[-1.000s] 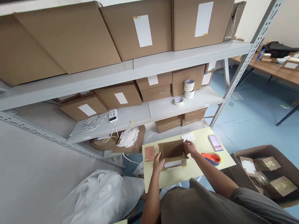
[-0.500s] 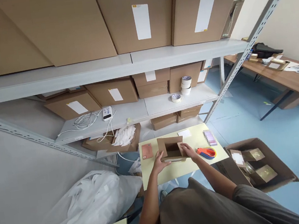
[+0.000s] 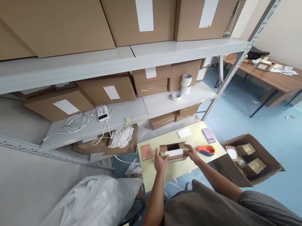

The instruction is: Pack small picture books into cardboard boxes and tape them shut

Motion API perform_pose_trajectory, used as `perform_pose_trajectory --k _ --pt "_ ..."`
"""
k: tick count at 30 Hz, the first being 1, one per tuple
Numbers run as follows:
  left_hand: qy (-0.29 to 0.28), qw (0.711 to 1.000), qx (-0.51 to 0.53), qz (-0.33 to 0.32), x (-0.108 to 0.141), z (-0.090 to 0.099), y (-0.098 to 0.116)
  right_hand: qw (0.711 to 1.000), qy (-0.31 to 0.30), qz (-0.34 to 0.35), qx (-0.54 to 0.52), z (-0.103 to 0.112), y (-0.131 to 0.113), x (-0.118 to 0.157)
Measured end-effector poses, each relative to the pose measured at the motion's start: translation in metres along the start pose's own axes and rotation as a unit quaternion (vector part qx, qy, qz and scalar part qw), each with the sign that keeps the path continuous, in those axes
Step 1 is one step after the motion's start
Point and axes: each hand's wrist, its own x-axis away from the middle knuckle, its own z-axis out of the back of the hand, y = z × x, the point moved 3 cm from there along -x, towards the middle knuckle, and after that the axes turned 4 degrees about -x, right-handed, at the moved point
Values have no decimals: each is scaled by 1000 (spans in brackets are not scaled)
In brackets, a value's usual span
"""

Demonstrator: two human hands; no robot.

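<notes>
A small cardboard box [image 3: 175, 158] sits on the pale yellow table [image 3: 159, 176], its top partly open with a dark gap at the back. A white label lies along its near flap, and shiny tape shows at its ends. My left hand [image 3: 160, 161] grips the box's left end, thumb over the near flap. At the right end, my right hand [image 3: 192, 153] holds the box with its fingers on the corner. Just right of that hand lies an orange and blue tape dispenser [image 3: 206, 150]. A pinkish-brown card or booklet [image 3: 146, 152] lies to the left.
Behind the table stands a grey shelf rack [image 3: 165, 53] with large cardboard boxes, tape rolls [image 3: 186, 83] and a white power strip [image 3: 102, 113]. On the right floor is a big open carton [image 3: 270, 176] holding smaller boxes. A bulging white plastic bag [image 3: 96, 205] lies at left.
The box's near flap has come up and inward, so its white label now faces up and the opening is narrower. Both hands stay at the box's ends. The camera view has shifted slightly.
</notes>
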Motion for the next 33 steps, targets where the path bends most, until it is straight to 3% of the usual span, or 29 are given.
perform_pose_trajectory --k 3,5,9,13,16,22,27,33 --pt "-28 996 -82 -28 -15 10 13 999 39 8 29 2 12 -6" --pt "-53 988 -122 -82 -28 16 21 996 40 13 82 2 12 -10" --pt "-129 973 -109 -156 -42 10 19 970 20 42 237 -4 -2 -14" --pt "-136 982 -2 -134 -42 -8 -1 943 -2 1 332 -10 -12 -10" --pt "-133 982 21 -130 -34 -21 -15 928 -18 -50 368 -10 -7 0" --pt "-131 980 49 -143 -18 -34 -32 933 -21 -67 354 -2 11 22" --pt "-146 982 76 -97 -41 -38 -24 938 4 -57 341 -7 1 1" --pt "-139 975 137 -104 -55 -56 -29 933 -4 -66 354 -22 4 -22"
